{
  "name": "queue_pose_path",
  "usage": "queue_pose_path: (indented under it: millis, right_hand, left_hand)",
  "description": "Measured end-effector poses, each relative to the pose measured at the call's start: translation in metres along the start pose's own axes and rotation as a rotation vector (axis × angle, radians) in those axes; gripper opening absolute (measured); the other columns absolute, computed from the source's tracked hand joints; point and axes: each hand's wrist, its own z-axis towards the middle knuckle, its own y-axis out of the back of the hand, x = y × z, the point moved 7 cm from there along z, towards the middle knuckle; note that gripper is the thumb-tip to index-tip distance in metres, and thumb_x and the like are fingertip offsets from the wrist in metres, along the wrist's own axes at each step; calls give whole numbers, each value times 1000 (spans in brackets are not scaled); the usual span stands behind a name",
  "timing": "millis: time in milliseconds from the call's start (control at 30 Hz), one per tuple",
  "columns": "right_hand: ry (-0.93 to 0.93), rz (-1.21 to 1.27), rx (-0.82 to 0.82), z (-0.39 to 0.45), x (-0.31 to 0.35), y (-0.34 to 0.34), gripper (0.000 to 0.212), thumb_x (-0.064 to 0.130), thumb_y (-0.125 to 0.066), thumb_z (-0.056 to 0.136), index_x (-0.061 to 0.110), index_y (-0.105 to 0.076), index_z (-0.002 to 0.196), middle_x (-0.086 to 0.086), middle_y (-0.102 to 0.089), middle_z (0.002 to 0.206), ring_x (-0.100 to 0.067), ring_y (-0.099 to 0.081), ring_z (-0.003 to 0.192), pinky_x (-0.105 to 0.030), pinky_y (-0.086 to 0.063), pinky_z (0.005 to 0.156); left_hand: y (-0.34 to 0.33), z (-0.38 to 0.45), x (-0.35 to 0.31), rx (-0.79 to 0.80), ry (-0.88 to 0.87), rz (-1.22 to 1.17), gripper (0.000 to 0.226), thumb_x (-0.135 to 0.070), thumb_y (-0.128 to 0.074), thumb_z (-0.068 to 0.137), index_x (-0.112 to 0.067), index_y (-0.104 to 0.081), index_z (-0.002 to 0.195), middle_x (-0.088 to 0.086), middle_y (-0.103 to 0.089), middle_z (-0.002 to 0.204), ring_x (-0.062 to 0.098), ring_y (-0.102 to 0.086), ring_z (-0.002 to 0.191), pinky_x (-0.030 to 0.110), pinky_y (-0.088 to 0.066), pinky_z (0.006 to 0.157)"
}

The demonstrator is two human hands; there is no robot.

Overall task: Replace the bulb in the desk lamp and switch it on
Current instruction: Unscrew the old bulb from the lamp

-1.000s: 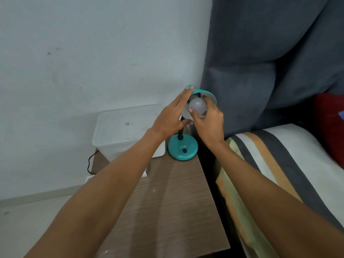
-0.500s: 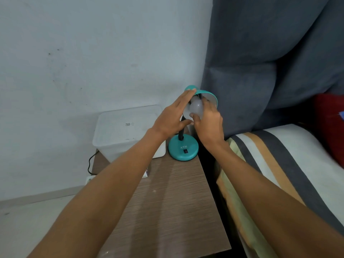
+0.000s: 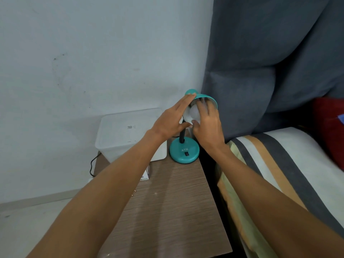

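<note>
A teal desk lamp stands at the far right corner of the wooden bedside table (image 3: pixel 167 211). Its round base (image 3: pixel 178 152) carries a black switch (image 3: pixel 186 154). My left hand (image 3: pixel 171 119) lies with straight fingers against the left side of the teal shade (image 3: pixel 208 99). My right hand (image 3: pixel 207 123) grips a white bulb (image 3: pixel 194 114) with fingers and thumb, inside the mouth of the shade. The socket is hidden behind the hands.
A translucent white plastic box (image 3: pixel 122 133) sits at the back left of the table, by the wall. A small carton (image 3: pixel 146 174) lies under my left forearm. A black cord (image 3: pixel 93 164) hangs behind the table. A striped mattress (image 3: pixel 279 174) and grey cushions (image 3: pixel 270 71) are to the right.
My right hand has carried the bulb up from in front of the shade into its mouth. My left hand has stayed against the shade.
</note>
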Motion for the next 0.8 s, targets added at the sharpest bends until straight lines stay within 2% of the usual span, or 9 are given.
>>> queue_pose_path:
  millis: [100,233,300,400,500,600,667,733,800]
  right_hand:
    - [-116,66,-15,1,-6,0,66,18,-72,88,6,-41,145,-15,-48,144,-36,-53,123,-46,-49,98]
    - [72,-63,40,1,6,-1,75,-6,-72,76,8,-45,144,-16,-47,145,-37,-45,129,-49,-54,95]
    - [68,-30,37,-1,3,-1,76,0,-73,78,12,-41,147,-16,-41,148,-37,-42,133,-47,-51,98]
    - [-93,81,-11,-3,-7,0,68,19,-71,89,10,-37,147,-15,-45,146,-36,-53,125,-46,-49,98]
    - [-64,18,16,-1,-4,0,66,5,-72,85,7,-43,144,-15,-49,143,-39,-55,119,-48,-51,94]
    - [30,-33,42,-2,-1,-2,78,-3,-71,79,14,-39,148,-16,-39,150,-39,-46,128,-49,-53,94]
    - [-63,57,38,-3,-5,-4,75,9,-72,84,15,-35,149,-16,-36,151,-38,-47,130,-48,-49,98]
    - [-182,96,20,-1,-11,-4,69,18,-73,87,9,-39,146,-16,-46,145,-38,-55,122,-46,-48,97]
    - [-140,56,13,3,-6,-1,66,7,-75,83,5,-45,142,-17,-52,139,-38,-54,122,-46,-50,98]
  left_hand:
    - [0,0,0,8,6,-3,93,-19,-82,87,-18,-25,160,9,-34,164,32,-47,141,44,-46,113]
    - [3,-1,-1,12,27,0,95,-19,-83,85,-17,-25,160,8,-33,164,31,-45,142,38,-41,114]
    - [4,-1,-1,14,25,1,94,-19,-82,86,-19,-25,160,7,-33,165,30,-46,142,37,-41,113]
    - [2,-1,-1,20,18,2,93,-19,-81,87,-20,-24,160,6,-32,165,31,-49,139,40,-46,112]
    - [1,-2,0,19,31,-1,95,-20,-83,85,-18,-25,160,7,-32,165,29,-46,142,34,-41,114]
    - [4,-2,0,9,33,-2,94,-19,-82,86,-18,-25,160,7,-33,165,27,-43,143,24,-34,112]
    - [3,-2,-1,12,26,3,92,-20,-81,87,-18,-25,160,7,-33,164,28,-46,142,30,-39,112]
    - [1,-1,-2,20,29,2,92,-20,-81,87,-19,-25,160,7,-33,164,30,-48,140,37,-44,112]
    - [0,-2,-1,22,40,1,95,-20,-83,86,-19,-24,160,7,-33,164,30,-48,140,38,-44,113]
